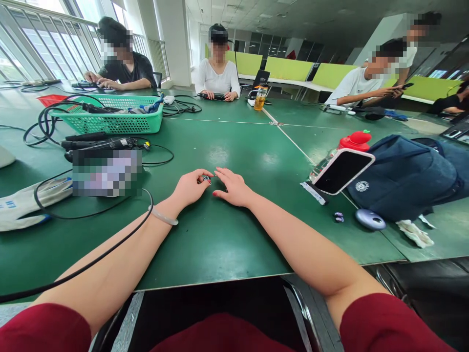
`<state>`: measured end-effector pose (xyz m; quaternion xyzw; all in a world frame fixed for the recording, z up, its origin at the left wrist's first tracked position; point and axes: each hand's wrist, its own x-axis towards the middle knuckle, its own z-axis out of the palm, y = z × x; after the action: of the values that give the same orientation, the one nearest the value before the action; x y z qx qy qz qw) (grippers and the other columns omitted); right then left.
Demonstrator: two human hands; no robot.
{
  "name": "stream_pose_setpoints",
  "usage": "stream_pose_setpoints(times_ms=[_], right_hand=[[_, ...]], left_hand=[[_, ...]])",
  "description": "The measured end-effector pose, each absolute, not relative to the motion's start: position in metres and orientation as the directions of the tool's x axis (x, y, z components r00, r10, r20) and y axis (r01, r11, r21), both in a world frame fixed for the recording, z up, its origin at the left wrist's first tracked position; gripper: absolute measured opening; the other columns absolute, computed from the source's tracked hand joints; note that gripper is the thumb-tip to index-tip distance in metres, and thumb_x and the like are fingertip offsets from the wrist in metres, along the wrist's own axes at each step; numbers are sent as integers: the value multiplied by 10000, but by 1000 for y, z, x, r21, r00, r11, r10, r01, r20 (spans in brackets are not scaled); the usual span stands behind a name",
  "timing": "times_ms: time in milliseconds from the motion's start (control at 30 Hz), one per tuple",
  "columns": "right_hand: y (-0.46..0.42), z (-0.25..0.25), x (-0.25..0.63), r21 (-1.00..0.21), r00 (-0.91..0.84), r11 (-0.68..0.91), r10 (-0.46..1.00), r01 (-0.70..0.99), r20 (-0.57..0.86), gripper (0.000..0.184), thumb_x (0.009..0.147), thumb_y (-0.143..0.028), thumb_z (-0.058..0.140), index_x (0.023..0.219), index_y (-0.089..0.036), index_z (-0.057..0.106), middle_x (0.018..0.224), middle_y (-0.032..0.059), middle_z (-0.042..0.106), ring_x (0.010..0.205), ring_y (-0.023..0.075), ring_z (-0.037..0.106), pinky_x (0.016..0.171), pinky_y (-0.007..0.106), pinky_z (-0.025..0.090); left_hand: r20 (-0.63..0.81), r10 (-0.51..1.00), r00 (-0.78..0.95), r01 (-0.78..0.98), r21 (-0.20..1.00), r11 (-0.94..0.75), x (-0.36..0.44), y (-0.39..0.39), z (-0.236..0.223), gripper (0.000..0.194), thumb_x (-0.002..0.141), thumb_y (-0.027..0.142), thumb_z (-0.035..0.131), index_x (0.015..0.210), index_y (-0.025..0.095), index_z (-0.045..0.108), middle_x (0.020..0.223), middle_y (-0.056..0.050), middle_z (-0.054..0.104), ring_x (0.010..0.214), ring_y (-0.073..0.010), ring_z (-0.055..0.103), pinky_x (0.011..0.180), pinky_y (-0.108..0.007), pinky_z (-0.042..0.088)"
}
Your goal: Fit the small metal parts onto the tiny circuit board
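Observation:
My left hand (190, 188), with a pale bangle (164, 216) at its wrist, is closed in a pinch low over the green table (220, 244). Between its thumb and fingers is a small dark shiny object (206, 179) with light markings; its kind is too small to make out. My right hand (234, 188) lies just to the right, palm down with fingers stretched out and nothing in them. Its fingertips come close to the left fingertips; whether they touch the object I cannot tell.
Left stand a green basket (120, 128), black cabled devices (98, 144) and a white glove (25, 203). A black cable crosses over my left forearm. Right are a propped phone (342, 171), red-lidded bottle (354, 141), dark backpack (406, 176) and purple oval case (370, 219). Several people are beyond.

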<state>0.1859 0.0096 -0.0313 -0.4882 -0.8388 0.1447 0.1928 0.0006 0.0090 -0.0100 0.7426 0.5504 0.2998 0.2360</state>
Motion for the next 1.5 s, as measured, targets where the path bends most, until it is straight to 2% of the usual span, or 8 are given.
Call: stream_pose_setpoints(times_ms=[100, 233, 433, 600, 700, 800, 1000, 1500], right_hand=[[13, -31, 182, -409, -480, 481, 870, 776, 112, 697, 876, -477, 556, 1485, -256, 300, 1564, 72, 224, 1460, 304, 116, 1138, 617, 109], [14, -29, 184, -477, -484, 472, 868, 741, 108, 698, 849, -462, 598, 1466, -254, 344, 1458, 93, 437, 1435, 320, 208, 1126, 639, 98], [11, -27, 204, -832, -427, 355, 890, 426, 161, 575, 823, -155, 564, 1382, -232, 452, 1062, 47, 717, 1055, 168, 628, 1022, 413, 416], [16, -29, 218, -918, -257, 214, 958, 334, 130, 426, 762, -94, 575, 1180, -171, 611, 898, 34, 722, 835, 119, 656, 871, 308, 496], [17, -28, 219, -895, -299, 202, 951, 399, 81, 340, 709, -126, 672, 1046, -164, 679, 867, 28, 692, 764, 114, 625, 800, 287, 499], [13, -25, 216, -740, -347, 307, 932, 598, 106, 242, 661, -157, 749, 899, -192, 727, 850, 14, 656, 764, 123, 575, 750, 276, 465], [8, -20, 209, -546, -419, 446, 890, 709, 182, 70, 771, -178, 680, 706, -192, 700, 742, 6, 611, 726, 125, 528, 694, 260, 399], [5, -20, 204, -793, -255, 314, 945, 522, 206, 148, 882, -165, 444, 786, -195, 551, 767, -16, 674, 631, 104, 544, 665, 243, 413]], left_hand=[[191, 955, 227, 672, 679, -295, 4, 8, -9, 286, 792, 353, 566, 1027, 237, 681, 713, 6, 624, 675, -152, 564, 690, -285, 432], [171, 958, 231, 670, 686, -284, 3, 8, -8, 321, 803, 383, 560, 1066, 237, 673, 683, 7, 640, 622, -151, 546, 641, -283, 417], [189, 950, 249, 631, 713, -307, -6, 12, -10, 332, 791, 399, 582, 1064, 229, 668, 732, -5, 665, 703, -160, 591, 699, -284, 440], [157, 944, 291, 646, 695, -315, -4, 11, -11, 309, 795, 381, 583, 1061, 252, 675, 759, 2, 665, 707, -157, 587, 718, -289, 443], [151, 934, 323, 659, 673, -337, -2, 10, -11, 317, 790, 378, 583, 1069, 261, 680, 784, -1, 669, 715, -162, 583, 720, -292, 446], [152, 924, 351, 665, 654, -360, -2, 10, -11, 326, 789, 373, 574, 1076, 259, 681, 791, -6, 675, 732, -167, 590, 715, -288, 451], [122, 919, 374, 662, 659, -357, -2, 10, -11, 326, 808, 338, 546, 1096, 257, 674, 821, -9, 696, 741, -169, 604, 734, -291, 466], [118, 910, 397, 658, 655, -372, 0, 10, -12, 267, 793, 319, 605, 1048, 265, 666, 910, -11, 699, 848, -182, 635, 849, -326, 473]])
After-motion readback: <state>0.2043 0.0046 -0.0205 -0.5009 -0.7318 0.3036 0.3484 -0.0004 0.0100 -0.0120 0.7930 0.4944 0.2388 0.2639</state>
